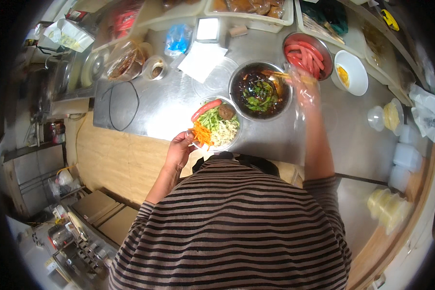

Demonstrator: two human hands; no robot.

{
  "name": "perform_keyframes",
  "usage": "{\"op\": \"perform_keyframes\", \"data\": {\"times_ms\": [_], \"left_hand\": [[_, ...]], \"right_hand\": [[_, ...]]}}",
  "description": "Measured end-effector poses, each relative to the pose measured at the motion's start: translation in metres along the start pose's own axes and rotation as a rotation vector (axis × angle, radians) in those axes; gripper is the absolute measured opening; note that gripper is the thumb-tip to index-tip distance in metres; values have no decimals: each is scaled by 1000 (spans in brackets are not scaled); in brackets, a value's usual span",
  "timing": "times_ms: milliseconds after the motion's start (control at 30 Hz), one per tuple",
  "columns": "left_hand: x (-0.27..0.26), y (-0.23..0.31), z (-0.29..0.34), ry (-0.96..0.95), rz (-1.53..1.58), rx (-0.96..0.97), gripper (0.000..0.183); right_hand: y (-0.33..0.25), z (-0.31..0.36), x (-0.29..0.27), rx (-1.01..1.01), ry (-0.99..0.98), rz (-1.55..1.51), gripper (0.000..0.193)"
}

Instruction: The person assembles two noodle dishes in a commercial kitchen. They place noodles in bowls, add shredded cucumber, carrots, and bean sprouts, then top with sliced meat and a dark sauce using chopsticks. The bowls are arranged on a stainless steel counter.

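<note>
While our left hand (180, 149) grips the near rim of a clear plastic bowl (216, 124), fingers curled over its edge, our right hand (304, 83) reaches out over the steel counter (169, 104) in a loose clear plastic glove. That gloved hand is closed around what looks like a pair of chopsticks (278, 75), whose tips lie over the dark metal bowl (260, 90) of black sauce and greens. The clear plastic bowl sits just in front of our striped shirt, touching the dark metal bowl's near-left side. It holds shredded carrot (202, 133), pale shredded vegetables, 1 sausage (206, 109) along the far-left rim and 1 round brown patty (226, 112).

Beyond the right hand stands a metal bowl of red sausages (305, 54), and just right of it a white bowl (351, 72) with something yellow inside. Stacked clear containers (405, 157) line the right edge of the counter. A white napkin (202, 60) lies further back.
</note>
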State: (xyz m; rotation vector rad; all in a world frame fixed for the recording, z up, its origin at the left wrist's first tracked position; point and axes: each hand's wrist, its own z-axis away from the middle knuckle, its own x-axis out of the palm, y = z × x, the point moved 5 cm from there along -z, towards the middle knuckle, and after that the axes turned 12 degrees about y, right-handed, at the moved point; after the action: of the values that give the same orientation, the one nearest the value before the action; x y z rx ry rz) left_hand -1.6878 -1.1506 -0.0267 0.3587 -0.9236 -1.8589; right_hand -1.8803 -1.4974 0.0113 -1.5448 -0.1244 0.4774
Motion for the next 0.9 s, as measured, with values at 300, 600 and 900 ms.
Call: {"op": "perform_keyframes", "data": {"times_ms": [300,600,900], "left_hand": [[21,17,50,-59,-400,198,28],[170,-56,29,-331,110,-454,33],[195,-79,3,27,283,-219,17]], "right_hand": [[-21,-40,52,174,-406,-39,28],[-30,-29,78,138,-580,137,26],[-19,-1,2,-76,-544,359,22]]}}
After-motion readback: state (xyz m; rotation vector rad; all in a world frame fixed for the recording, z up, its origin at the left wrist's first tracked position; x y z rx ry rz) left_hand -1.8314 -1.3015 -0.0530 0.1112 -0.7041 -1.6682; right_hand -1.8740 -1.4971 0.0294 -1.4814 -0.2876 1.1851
